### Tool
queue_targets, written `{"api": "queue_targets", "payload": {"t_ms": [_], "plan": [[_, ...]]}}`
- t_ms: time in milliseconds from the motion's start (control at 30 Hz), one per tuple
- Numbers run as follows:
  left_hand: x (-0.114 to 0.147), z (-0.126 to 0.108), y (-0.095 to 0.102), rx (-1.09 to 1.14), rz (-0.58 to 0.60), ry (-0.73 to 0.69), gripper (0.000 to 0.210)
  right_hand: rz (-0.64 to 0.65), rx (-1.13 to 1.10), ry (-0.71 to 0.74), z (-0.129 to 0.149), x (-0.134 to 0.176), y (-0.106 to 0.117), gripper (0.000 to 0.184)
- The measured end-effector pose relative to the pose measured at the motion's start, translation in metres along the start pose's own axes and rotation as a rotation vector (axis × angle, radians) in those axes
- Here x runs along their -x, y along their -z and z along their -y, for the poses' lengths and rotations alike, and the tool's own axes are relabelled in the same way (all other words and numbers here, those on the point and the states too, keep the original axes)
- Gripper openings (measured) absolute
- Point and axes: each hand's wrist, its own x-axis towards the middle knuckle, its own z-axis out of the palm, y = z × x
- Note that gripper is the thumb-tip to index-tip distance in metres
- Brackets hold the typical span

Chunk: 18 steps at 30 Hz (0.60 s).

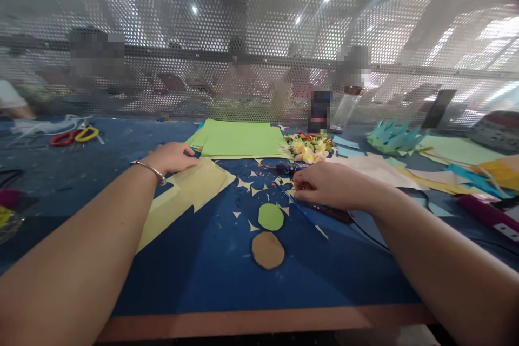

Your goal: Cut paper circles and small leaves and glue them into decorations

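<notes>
My left hand [173, 158], with a silver bangle on its wrist, is closed at the upper corner of a cut pale yellow paper [184, 194]. Its fingertips lie beside a stack of light green paper [243, 138]. My right hand [324, 184] has curled fingers low over the table; what they hold, if anything, is hidden. Around it lie a dark tool [288, 168], a thin blue stick with a whitish tip [305, 212] and a dark reddish tool [330, 213]. Between the hands are a green paper disc [271, 217], a brown disc [268, 250] and several paper scraps [244, 184].
Cream paper flowers [310, 150] sit behind my right hand. Red-handled scissors [65, 137] and a yellow-handled pair [86, 134] lie far left. To the right are a teal paper crown [393, 138], loose papers and a purple power strip [488, 215]. A perforated panel [227, 27] stands behind.
</notes>
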Motion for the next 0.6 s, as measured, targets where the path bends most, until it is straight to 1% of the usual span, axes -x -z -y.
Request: {"api": "queue_targets", "payload": {"t_ms": [100,200,267,300,367,433,500,533,600], "plan": [[-0.005,0.006,0.001,0.094,0.065,0.029,0.041,0.001,0.0,-0.016,0.0,0.0,0.0,0.02],[-0.004,0.007,-0.002,0.195,0.089,0.01,0.032,-0.003,0.003,-0.014,0.001,0.001,0.002,0.02],[0.0,0.007,-0.004,0.269,0.071,-0.035,0.027,-0.012,0.0,-0.006,0.001,0.001,0.002,0.02],[0.002,0.006,-0.005,0.31,0.039,-0.065,0.025,-0.019,-0.003,-0.004,0.001,0.001,0.002,0.02],[0.008,0.002,-0.004,0.397,-0.089,-0.128,0.019,-0.038,-0.01,-0.006,0.0,0.0,0.002,0.019],[0.014,-0.006,-0.001,0.477,-0.272,-0.188,0.014,-0.078,-0.028,-0.008,-0.001,-0.001,0.002,0.018],[0.022,-0.02,0.004,0.544,-0.442,-0.254,0.007,-0.143,-0.064,-0.01,-0.002,-0.003,0.001,0.018],[0.028,-0.028,0.008,0.576,-0.506,-0.289,0.005,-0.187,-0.092,-0.009,-0.002,-0.004,0.001,0.018],[0.04,-0.047,0.013,0.653,-0.631,-0.359,0.006,-0.289,-0.172,-0.007,-0.001,-0.006,0.001,0.02]]}}
